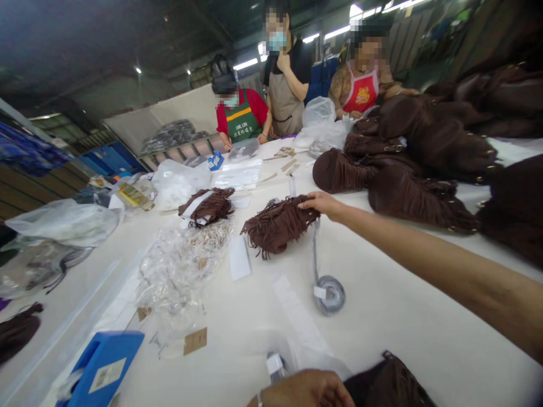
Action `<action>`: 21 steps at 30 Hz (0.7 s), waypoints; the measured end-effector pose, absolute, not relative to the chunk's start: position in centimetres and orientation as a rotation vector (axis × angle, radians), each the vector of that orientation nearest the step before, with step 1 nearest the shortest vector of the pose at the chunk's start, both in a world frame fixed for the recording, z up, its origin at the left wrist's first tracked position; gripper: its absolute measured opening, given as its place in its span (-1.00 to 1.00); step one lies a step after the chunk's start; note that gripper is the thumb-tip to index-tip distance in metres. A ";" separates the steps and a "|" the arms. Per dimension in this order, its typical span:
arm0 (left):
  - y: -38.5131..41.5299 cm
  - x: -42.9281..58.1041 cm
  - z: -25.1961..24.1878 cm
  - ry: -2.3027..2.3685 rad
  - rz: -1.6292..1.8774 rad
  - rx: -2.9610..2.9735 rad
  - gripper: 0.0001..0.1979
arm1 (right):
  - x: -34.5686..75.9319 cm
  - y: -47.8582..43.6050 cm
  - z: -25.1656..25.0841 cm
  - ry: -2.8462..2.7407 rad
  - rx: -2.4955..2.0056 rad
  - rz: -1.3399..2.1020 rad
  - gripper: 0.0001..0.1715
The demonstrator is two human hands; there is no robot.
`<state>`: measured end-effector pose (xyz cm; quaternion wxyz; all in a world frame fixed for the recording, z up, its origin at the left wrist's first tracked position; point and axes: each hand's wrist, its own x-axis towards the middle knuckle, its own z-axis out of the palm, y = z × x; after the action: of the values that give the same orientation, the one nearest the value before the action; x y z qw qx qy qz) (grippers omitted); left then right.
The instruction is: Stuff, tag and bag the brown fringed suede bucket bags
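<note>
My right hand [324,204] reaches across the table, its fingers pinching the edge of a dark brown fringed bag [275,226]. Beneath that bag trails a grey strap that ends in a coil [331,295] with a white label. At the bottom edge, my left hand [307,389] has its fingers curled at the side of another dark brown bag [388,384]; part of both is cut off by the frame. A folded brown fringed bundle [207,206] with a white band lies farther left, near a white paper strip [240,258].
Stuffed brown bags with metal eyelets [419,192] are heaped at right. Crumpled clear plastic [178,277] and a blue tape dispenser [106,367] lie at left. Three people stand across the table [254,305], one handling a clear plastic bag [245,150].
</note>
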<state>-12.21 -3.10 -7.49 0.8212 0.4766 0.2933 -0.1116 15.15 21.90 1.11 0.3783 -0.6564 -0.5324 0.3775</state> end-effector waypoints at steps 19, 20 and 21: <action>-5.0 -11.3 -2.6 0.928 -0.242 1.849 -0.75 | 11.8 -10.8 -3.5 -2.218 -1.333 1.263 -0.41; -4.7 -11.1 -3.6 0.981 -0.313 1.832 -0.79 | 12.0 -11.0 -3.9 -2.237 -1.310 1.249 -0.39; -4.2 -10.9 -4.7 1.008 -0.447 1.783 -0.85 | 12.3 -11.1 -4.3 -2.221 -1.322 1.188 -0.37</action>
<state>-10.87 -4.17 -4.68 0.4991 0.7371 0.4166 -0.1846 12.25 -11.14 -4.34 0.1481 -0.4595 -0.7721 0.4132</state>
